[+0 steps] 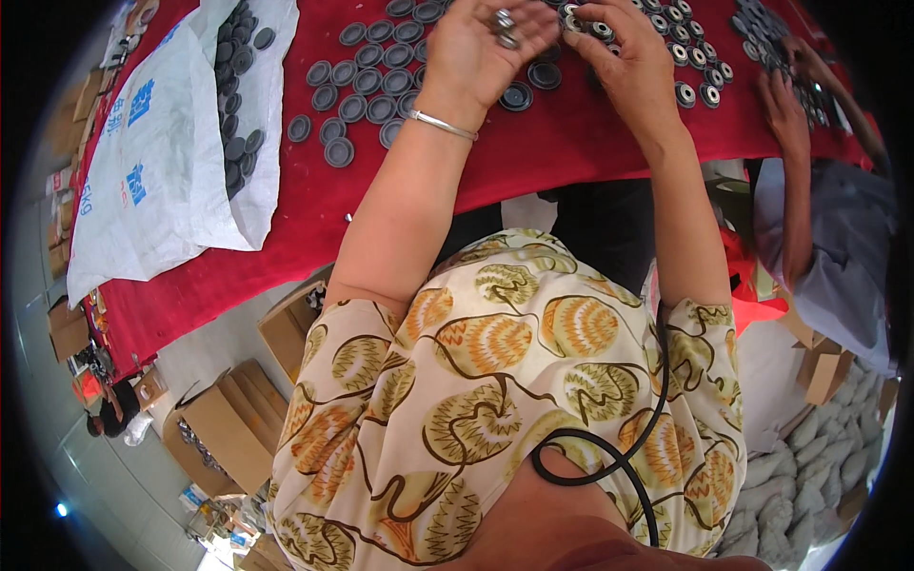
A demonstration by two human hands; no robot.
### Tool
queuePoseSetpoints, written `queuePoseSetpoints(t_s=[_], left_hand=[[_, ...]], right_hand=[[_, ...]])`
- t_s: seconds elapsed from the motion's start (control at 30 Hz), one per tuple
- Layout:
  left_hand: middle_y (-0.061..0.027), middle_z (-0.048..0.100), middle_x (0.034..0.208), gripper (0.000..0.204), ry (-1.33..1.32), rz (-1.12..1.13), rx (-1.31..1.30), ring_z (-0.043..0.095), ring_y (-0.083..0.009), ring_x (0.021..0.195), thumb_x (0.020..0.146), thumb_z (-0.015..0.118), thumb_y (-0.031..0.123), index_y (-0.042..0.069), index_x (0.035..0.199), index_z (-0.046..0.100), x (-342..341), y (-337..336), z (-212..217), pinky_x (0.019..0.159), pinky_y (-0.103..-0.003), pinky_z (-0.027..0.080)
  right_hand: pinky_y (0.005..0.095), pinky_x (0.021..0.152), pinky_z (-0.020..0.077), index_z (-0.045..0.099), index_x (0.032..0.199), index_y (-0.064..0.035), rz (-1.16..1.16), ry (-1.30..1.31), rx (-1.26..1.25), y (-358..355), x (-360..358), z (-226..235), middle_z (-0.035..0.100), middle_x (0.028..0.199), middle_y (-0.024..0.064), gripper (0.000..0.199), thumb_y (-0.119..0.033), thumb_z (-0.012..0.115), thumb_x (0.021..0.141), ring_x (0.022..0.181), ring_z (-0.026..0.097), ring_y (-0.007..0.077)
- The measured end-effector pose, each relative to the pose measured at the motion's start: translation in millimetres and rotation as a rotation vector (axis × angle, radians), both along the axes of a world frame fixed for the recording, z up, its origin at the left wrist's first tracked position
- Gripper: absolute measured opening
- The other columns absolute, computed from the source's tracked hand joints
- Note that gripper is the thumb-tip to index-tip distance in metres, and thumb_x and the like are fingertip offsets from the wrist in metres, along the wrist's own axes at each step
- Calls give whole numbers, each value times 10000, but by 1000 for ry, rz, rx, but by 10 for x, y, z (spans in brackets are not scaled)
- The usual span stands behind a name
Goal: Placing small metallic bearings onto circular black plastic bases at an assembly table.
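Observation:
Palm up, my left hand (476, 59) cups several small shiny metal pieces, which look like bearings (506, 30). A metal bangle sits on that wrist. My right hand (633, 67) reaches over the grey round caps, thumb and forefinger closed at a small metal ring (571, 13) set on a cap; the upper frame edge cuts off part of the fingers. Left of my left hand, grey plastic caps (367, 81) lie in loose rows with no metal in them. Caps with metal rings (709, 93) in their centres spread out to the right of my right hand.
A red cloth (314, 209) covers the table. On its left lies a white woven sack (143, 181) spilling grey caps. At right, a co-worker's hands (788, 114) handle similar parts. Cardboard boxes (233, 419) and grey filled bags (809, 476) stand on the floor.

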State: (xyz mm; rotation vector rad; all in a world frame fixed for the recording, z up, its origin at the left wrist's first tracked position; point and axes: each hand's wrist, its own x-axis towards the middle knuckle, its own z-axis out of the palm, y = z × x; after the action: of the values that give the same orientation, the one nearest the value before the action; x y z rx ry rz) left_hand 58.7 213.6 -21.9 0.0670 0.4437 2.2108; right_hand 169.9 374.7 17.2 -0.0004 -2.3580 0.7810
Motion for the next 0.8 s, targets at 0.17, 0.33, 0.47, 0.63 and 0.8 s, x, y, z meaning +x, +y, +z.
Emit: queuePoseSetpoints(t_s=[0.17, 0.33, 0.47, 0.63, 0.8], left_hand=[[-226, 708, 1040, 453, -52, 285, -29, 694, -371, 1018, 1103, 423, 355, -39, 1001, 621, -134, -67, -36, 986, -506, 566], [-220, 700, 1048, 455, -28, 266, -54, 690, -356, 1003, 1105, 421, 376, -32, 1038, 612, -59, -43, -11, 967, -490, 570], [-217, 695, 1057, 460, -49, 267, -84, 687, -350, 1006, 1106, 418, 387, -31, 1063, 606, -40, -45, 25, 962, -489, 570], [-215, 696, 1052, 474, -30, 232, -15, 688, -347, 1004, 1108, 408, 392, -33, 1066, 611, -31, -51, 1, 959, -490, 570], [-213, 697, 1047, 485, -29, 235, -17, 687, -349, 1002, 1109, 402, 399, -33, 1060, 617, -25, -37, -3, 957, -493, 570]], right_hand=[[512, 1122, 382, 672, 1067, -56, 42, -112, 207, -85, -9, -148, 631, 1321, 159, 316, -101, 790, 778, 1367, 501, 395], [519, 1119, 361, 668, 1064, -41, 19, -149, 307, -96, -80, -214, 627, 1317, 171, 326, -119, 790, 772, 1359, 492, 397], [518, 1120, 363, 674, 1066, -41, 53, -165, 282, -68, -107, -209, 626, 1323, 170, 321, -131, 792, 782, 1363, 490, 397], [512, 1130, 366, 682, 1078, -37, 69, -218, 247, -34, -97, -202, 622, 1337, 174, 313, -133, 785, 799, 1369, 487, 398], [500, 1142, 365, 688, 1103, -36, 64, -246, 247, -17, -92, -170, 617, 1350, 180, 312, -127, 766, 815, 1373, 485, 399]])
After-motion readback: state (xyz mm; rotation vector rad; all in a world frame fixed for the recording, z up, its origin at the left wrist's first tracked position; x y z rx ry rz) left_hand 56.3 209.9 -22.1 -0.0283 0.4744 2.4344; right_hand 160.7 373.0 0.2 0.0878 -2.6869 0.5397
